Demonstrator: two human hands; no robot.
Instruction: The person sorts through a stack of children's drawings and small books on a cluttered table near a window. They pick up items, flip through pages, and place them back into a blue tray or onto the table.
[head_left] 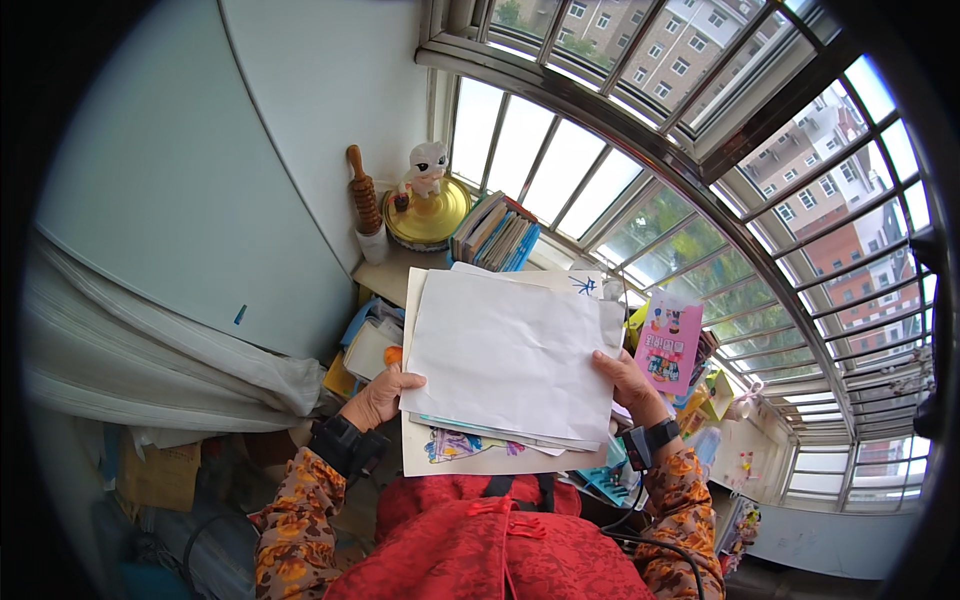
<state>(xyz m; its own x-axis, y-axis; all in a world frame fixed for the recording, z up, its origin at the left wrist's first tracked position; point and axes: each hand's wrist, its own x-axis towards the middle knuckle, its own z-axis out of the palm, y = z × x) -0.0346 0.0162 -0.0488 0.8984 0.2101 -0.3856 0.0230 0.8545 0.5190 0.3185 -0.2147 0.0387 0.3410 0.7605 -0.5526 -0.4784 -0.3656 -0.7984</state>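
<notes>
A stack of paper sheets (pixel 510 355) is held up in front of me, with a blank white sheet on top. Below its lower edge a sheet with a colourful drawing (pixel 470 445) sticks out, and blue pen lines show at the far right corner. My left hand (pixel 378 395) grips the stack's left edge, thumb on top. At the right edge my right hand (pixel 630 383) pinches it the same way. The fingers under the paper are hidden on both sides.
Behind the stack stand a row of books (pixel 495 232), a gold round tin (pixel 428 215) with a white figurine (pixel 427 168), and a wooden roller (pixel 363 190) in a white cup. A pink booklet (pixel 668 342) is at the right. A white curtain (pixel 180 345) hangs left; barred windows (pixel 640 215) line the right.
</notes>
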